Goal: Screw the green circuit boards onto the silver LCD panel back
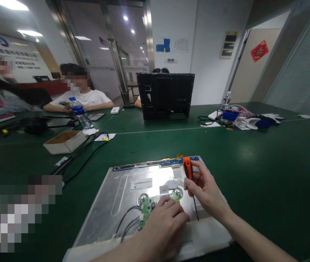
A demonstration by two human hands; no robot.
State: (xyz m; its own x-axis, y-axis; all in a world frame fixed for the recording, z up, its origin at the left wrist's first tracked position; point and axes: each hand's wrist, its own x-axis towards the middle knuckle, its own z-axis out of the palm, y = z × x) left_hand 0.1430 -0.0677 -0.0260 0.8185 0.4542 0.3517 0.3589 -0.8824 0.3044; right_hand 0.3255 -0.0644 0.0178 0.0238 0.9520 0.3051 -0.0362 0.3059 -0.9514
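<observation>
A bare metal display panel lies flat on the table in front of me, with a blue circuit strip along its far edge. On its middle sits a green circuit board with dark cables running off to the left. My left hand rests over the board's right part, fingers curled together; its fingertips and whatever is in them are hidden. Between the thumb and fingers of my right hand is an orange and black screwdriver. Its thin shaft points down toward the panel, right of my left hand.
The green table holds an open cardboard box, black cables and a water bottle on the left. A black monitor housing stands at the back. Gloves and small items lie right. People sit across the table.
</observation>
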